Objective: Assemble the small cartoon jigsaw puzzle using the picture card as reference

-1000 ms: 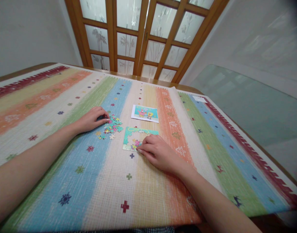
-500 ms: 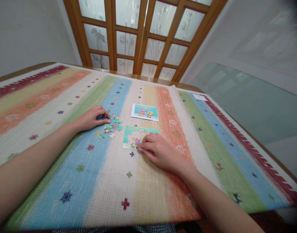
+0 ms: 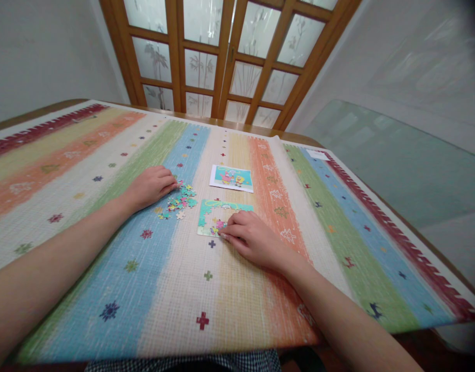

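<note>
My left hand [image 3: 154,187] has its fingers drawn together at the upper left of a loose heap of jigsaw pieces [image 3: 183,199]. A small pinkish jigsaw piece [image 3: 179,183] shows at its fingertips. Right of the heap lies a partly assembled jigsaw puzzle [image 3: 203,219], its turquoise border joined round a gap, with pink pieces near the bottom. Over its lower right part rests my right hand [image 3: 250,238], thumb and forefinger pressed together at the bottom edge. Whatever they pinch is too small to make out. Just beyond the puzzle is a cartoon reference picture [image 3: 232,179].
A striped tablecloth [image 3: 183,289] covers the table. Near its far right edge lies a small white paper [image 3: 318,155]. Wooden doors with glass panes [image 3: 200,67] stand behind the table, and a glass panel [image 3: 396,160] leans at the right wall.
My left hand has pulled its fingers together and shifted slightly back from the heap, uncovering more pieces. My right hand stays almost still at the puzzle.
</note>
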The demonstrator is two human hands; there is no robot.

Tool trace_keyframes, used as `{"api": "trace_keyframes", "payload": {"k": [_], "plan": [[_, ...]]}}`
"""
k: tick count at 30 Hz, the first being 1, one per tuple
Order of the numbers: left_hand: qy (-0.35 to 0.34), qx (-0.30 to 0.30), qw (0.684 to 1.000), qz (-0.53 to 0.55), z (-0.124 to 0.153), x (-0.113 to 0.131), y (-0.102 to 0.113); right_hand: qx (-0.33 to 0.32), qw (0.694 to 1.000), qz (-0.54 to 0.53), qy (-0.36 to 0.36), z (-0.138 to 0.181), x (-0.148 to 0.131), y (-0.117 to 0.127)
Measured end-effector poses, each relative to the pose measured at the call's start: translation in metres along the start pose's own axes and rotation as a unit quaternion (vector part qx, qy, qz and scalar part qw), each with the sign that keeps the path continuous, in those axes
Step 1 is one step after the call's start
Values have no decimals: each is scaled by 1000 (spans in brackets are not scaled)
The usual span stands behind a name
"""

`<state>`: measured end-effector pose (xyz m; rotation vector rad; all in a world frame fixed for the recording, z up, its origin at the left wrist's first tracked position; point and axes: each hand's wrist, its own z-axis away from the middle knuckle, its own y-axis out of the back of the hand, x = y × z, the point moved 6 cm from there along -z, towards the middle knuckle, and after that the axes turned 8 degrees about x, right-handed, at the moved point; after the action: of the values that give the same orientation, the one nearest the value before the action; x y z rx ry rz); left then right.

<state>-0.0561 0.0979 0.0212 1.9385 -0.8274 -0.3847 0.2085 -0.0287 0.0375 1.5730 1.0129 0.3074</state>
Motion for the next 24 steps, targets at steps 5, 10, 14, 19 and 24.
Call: {"api": "trace_keyframes", "payload": {"k": [5,10,14,19,24], "plan": [[3,54,998,-43,-3,26,20,56,998,-38,-18,-1,4,6],[-71,102,992,-29,-5,87,34,142,971,-133,-142,-3,12,13],[-130,76,989,1,-6,128,31,118,914,-279,-269,-4,12,3],[-194,112,974,8,-3,148,30,37,809,-452,-374,-6,4,-15],[-204,104,973,-5,-1,150,27,22,767,-516,-380,-11,4,-21]]}}
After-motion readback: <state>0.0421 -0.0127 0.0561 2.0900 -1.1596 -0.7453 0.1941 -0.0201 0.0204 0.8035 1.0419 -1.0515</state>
